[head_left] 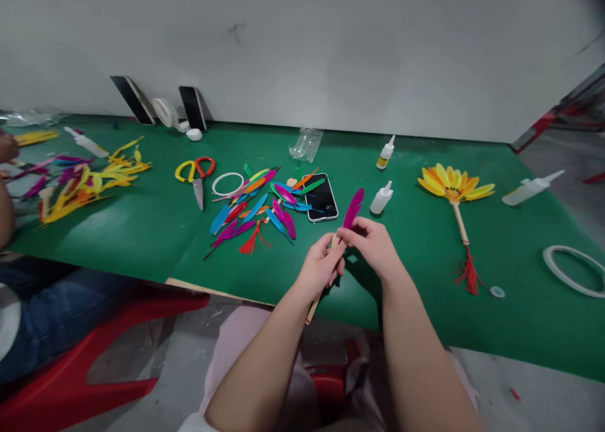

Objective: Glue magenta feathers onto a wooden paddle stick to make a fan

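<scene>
My left hand is closed around a light wooden handle, whose lower end sticks out below the hand. A magenta feather points up from the top of the handle. My right hand pinches the base of this feather, close to the left fingertips. Ahead and to the left lies a loose pile of coloured feathers, with a red tassel at its front. A phone lies flat under the pile's right edge. Beyond my right hand stands a small white bottle.
On the right lie a yellow feather fan, a nozzle bottle and a tape roll. A yellow-labelled bottle stands farther back. Scissors and a white ring lie left. Another person's arm is at the far left.
</scene>
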`<state>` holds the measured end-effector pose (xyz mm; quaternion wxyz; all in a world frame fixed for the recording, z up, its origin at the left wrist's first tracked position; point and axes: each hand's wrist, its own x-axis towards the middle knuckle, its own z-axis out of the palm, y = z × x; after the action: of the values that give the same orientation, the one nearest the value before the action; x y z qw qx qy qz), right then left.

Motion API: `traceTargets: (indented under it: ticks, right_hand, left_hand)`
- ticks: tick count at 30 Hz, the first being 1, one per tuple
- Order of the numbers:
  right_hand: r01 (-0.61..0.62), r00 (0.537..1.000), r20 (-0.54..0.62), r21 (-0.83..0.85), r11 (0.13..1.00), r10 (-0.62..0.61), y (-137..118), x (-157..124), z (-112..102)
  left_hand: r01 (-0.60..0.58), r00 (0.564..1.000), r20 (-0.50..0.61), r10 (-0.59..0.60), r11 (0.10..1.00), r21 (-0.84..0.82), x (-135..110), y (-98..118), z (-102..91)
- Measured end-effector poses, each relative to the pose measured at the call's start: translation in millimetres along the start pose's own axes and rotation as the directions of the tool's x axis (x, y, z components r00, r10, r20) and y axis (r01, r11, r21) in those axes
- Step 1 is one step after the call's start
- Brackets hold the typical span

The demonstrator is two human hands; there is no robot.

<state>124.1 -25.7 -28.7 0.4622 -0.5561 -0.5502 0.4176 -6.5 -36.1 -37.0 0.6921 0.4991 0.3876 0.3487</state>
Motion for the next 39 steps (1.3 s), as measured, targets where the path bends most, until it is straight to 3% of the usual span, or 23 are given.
traceTargets:
  ticks: [39]
  right_hand:
    - [-0.053,0.999,0.001,0.075,0.996,0.054,-2.7,0.2,2.4]
  left_hand:
    - [-0.015,1.0,-0.02,0.016,1.0,0.019,0.4,-1.0,-0.9]
